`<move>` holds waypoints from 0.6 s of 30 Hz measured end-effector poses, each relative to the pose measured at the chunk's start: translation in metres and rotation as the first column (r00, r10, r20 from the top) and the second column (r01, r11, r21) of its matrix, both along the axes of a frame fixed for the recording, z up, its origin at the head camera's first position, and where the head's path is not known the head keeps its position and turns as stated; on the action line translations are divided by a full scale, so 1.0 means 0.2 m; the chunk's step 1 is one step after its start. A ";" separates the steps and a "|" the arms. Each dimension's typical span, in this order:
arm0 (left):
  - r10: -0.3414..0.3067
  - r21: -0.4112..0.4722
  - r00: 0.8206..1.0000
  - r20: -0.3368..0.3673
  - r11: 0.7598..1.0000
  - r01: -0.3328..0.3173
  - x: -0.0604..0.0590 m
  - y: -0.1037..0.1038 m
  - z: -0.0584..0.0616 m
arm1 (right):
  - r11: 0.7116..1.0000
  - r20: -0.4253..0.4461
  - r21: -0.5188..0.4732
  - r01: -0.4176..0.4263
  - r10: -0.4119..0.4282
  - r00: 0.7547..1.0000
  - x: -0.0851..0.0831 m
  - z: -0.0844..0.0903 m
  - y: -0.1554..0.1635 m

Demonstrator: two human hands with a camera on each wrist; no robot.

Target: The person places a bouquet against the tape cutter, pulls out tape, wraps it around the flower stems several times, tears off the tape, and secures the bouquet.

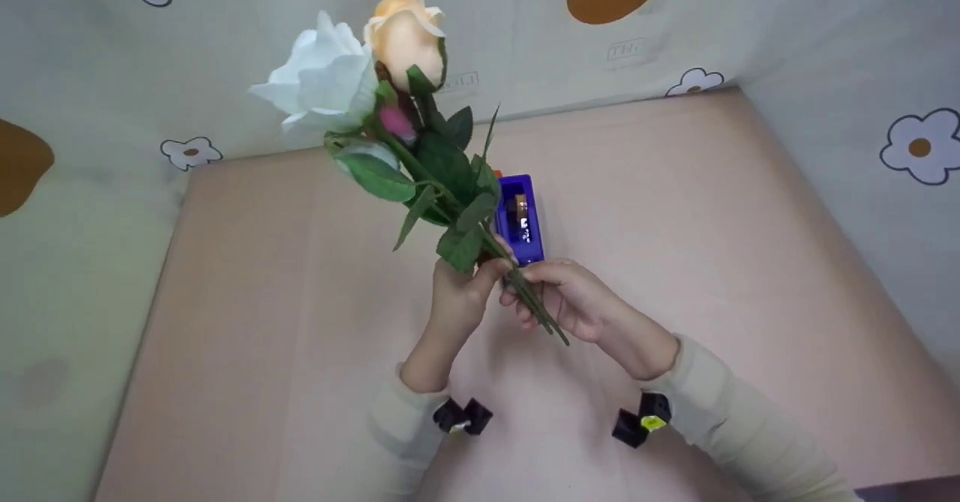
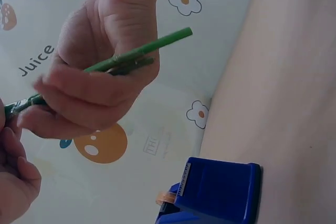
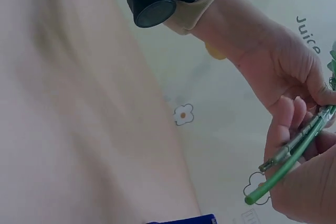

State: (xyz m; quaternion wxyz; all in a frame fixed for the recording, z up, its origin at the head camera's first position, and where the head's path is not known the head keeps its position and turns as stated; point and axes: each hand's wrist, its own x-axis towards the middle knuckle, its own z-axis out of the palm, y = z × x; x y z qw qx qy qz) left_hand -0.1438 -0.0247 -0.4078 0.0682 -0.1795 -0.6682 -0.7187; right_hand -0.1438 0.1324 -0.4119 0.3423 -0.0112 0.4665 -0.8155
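A bunch of flowers, with a white rose (image 1: 322, 78), a peach rose (image 1: 407, 40), a pink bud (image 1: 396, 121) and green leaves, is held tilted to the upper left. My left hand (image 1: 459, 299) grips the stems just below the leaves. Lower down, my right hand (image 1: 581, 299) pinches the same stems (image 3: 286, 169) between thumb and fingers, their cut ends poking out past it. Around the stems between the hands is a shiny clear wrap (image 3: 324, 115) like tape. Just beyond the hands stands a blue tape dispenser (image 1: 534, 224), partly hidden by leaves, with a tape roll (image 2: 167, 198).
A pale pink table (image 1: 262, 299) lies under the hands. Behind and beside it hangs a light cloth (image 1: 517, 44) printed with flowers and brown shapes. Small black cameras (image 1: 465, 416) sit on both wrists.
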 end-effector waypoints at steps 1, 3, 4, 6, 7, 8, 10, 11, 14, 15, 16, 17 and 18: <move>-0.022 0.005 1.000 0.008 1.000 0.022 0.00 -0.01 -0.01 | 0.999 0.024 -0.031 -0.041 0.041 0.999 0.00 -0.01 0.00; -0.067 0.034 0.997 0.038 0.997 0.066 -0.01 -0.02 -0.02 | 0.988 0.062 -0.106 -0.113 0.120 0.991 0.00 -0.02 0.01; -0.092 0.056 0.994 0.055 0.994 0.089 -0.01 -0.02 -0.03 | 0.981 0.076 -0.141 -0.135 0.147 0.986 0.00 -0.04 0.02; -0.138 0.103 0.987 0.082 0.986 0.129 -0.02 -0.01 -0.05 | 0.966 0.080 -0.188 -0.179 0.197 0.977 0.00 -0.06 0.04; -0.156 0.116 0.985 0.080 0.982 0.146 -0.03 0.00 -0.05 | 0.963 0.084 -0.182 -0.200 0.218 0.972 0.01 -0.07 0.04; -0.175 0.137 0.981 0.078 0.977 0.164 -0.03 0.01 -0.05 | 0.961 0.087 -0.167 -0.221 0.238 0.967 0.01 -0.08 0.04; -0.206 0.145 0.977 0.053 0.970 0.197 -0.05 0.02 -0.04 | 0.962 0.097 -0.093 -0.258 0.267 0.959 0.03 -0.10 0.03; -0.222 0.146 0.974 0.042 0.966 0.214 -0.05 0.02 -0.03 | 0.960 0.099 -0.046 -0.274 0.278 0.955 0.04 -0.11 0.03; -0.265 0.142 0.964 0.007 0.955 0.261 -0.07 0.03 -0.01 | 0.958 0.105 0.033 -0.284 0.280 0.954 0.04 -0.13 0.03; -0.269 0.143 0.963 0.002 0.953 0.266 -0.07 0.02 0.00 | 0.963 0.099 0.054 -0.264 0.258 0.961 0.04 -0.13 0.04; -0.273 0.148 0.962 0.000 0.951 0.270 -0.07 0.02 0.01 | 0.969 0.086 0.063 -0.238 0.232 0.969 0.04 -0.12 0.05; -0.275 0.157 0.961 -0.002 0.949 0.272 -0.07 0.02 0.01 | 0.977 0.052 0.070 -0.200 0.197 0.979 0.03 -0.11 0.06; -0.275 0.165 0.961 -0.003 0.948 0.272 -0.07 0.01 0.01 | 0.985 0.008 0.085 -0.152 0.152 0.988 0.02 -0.10 0.07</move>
